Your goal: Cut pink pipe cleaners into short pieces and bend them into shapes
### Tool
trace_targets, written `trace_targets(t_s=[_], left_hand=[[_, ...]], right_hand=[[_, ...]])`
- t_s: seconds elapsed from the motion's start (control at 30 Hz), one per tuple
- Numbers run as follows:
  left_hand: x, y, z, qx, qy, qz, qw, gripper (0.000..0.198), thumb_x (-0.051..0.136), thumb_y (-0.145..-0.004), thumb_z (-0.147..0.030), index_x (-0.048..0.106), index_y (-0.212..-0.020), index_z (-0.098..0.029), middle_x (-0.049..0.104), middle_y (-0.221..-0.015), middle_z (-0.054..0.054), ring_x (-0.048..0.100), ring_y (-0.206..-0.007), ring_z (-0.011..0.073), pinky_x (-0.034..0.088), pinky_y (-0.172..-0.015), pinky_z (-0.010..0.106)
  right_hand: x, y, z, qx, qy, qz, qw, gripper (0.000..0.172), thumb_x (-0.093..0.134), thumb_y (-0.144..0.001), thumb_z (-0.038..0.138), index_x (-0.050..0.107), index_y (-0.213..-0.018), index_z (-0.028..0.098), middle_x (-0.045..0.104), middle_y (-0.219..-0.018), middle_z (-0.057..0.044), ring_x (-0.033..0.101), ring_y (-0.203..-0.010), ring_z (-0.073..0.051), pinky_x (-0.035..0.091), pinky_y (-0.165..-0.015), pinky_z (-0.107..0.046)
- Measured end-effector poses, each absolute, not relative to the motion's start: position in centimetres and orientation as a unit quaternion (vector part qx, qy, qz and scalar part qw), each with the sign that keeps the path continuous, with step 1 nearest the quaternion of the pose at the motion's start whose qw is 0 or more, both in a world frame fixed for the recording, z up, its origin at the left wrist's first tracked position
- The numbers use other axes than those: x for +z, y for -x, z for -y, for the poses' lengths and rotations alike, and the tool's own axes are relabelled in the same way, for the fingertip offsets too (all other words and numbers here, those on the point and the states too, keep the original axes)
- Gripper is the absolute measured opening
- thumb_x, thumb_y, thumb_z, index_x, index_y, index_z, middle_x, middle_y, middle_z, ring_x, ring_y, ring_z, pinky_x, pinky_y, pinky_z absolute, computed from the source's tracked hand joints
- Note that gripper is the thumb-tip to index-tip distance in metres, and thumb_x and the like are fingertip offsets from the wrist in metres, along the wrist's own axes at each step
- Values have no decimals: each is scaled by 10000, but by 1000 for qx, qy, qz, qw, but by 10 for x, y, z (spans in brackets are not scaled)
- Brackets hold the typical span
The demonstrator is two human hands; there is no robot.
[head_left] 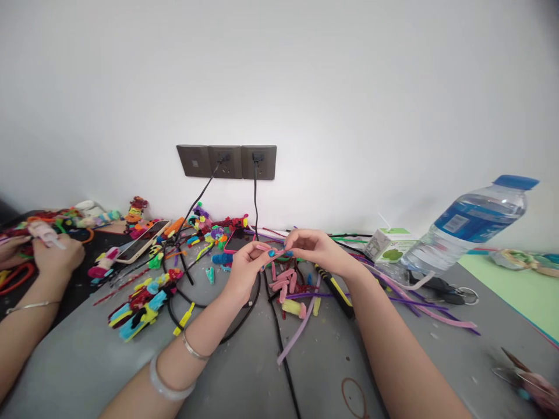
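My left hand (245, 269) and my right hand (318, 250) meet above the table, fingertips pinched on a short, thin pink pipe cleaner (279, 254). The fingers cover most of it. Just below lie several curled pink pipe cleaner pieces (283, 281) and a fuzzy yellow piece with pink ends (292, 308). A long lilac pipe cleaner (297, 333) stretches toward the near side. Beside my right wrist rests a black-and-yellow handled tool (335, 288). A phone with a pink edge (238, 240) lies behind my left hand.
Black cables (279, 331) run from the wall sockets (227, 162) across the table. Fuzzy figures (142, 308) and a phone (143, 241) lie left. Another person's hand (59, 256) holds a small bottle (43, 231). Right are a drink carton (391, 244), tilted water bottle (471, 224) and keys (449, 291).
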State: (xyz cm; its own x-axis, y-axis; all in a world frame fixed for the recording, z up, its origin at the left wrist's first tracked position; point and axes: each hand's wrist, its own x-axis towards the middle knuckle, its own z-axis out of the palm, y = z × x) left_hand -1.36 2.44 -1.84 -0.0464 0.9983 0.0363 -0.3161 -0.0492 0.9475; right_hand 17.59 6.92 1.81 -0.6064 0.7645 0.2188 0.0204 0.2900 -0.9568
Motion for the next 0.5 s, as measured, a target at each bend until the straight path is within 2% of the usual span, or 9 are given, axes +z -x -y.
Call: trace_targets(t_s=[0.13, 0.5], left_hand=[[-17, 13, -24, 603, -393, -412, 558, 294, 849, -614, -359, 683, -755, -162, 688, -762, 19, 516, -596, 88, 346, -539, 200], [-11, 9, -22, 600, -383, -387, 586, 322, 868, -579, -366, 658, -715, -164, 648, -714, -4, 433, -531, 63, 302, -508, 205]], right_hand=[[18, -177, -71, 534, 279, 726, 332, 210, 740, -783, 364, 681, -806, 163, 656, -776, -26, 588, -718, -153, 465, -680, -285], [19, -180, -73, 538, 286, 719, 334, 200, 761, -759, 348, 704, -778, 157, 668, -789, -35, 599, -733, -157, 466, -699, -288]])
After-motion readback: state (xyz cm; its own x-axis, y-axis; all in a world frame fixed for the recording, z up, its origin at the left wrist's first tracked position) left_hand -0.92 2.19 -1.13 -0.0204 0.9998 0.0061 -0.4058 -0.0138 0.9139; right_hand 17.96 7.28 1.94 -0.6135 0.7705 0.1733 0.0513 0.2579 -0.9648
